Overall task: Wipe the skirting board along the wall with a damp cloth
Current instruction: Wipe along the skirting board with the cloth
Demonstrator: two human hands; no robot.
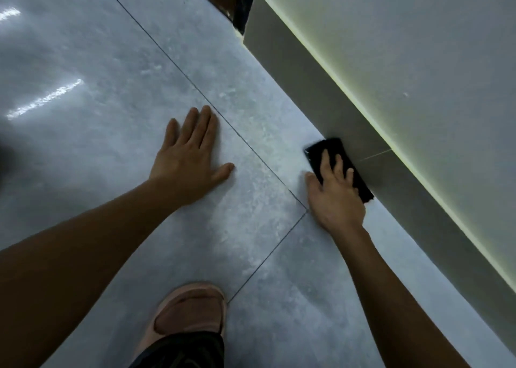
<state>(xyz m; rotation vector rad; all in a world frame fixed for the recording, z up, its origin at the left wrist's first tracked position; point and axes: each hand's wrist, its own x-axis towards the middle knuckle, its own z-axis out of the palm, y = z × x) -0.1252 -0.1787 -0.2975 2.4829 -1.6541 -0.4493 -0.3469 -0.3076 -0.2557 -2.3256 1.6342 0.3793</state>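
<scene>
Closest to me I see a pink shoe [190, 311] standing on the grey tiled floor [97, 88], at the bottom of the view. Further to the left, my left hand [190, 158] lies flat and open on the floor with spread fingers, and it holds nothing. On the right, my right hand [335, 194] presses a black cloth [329, 149] with stretched fingers against the grey skirting board [321, 94], low where the board meets the floor. Above the board rises the pale wall [418, 46].
</scene>
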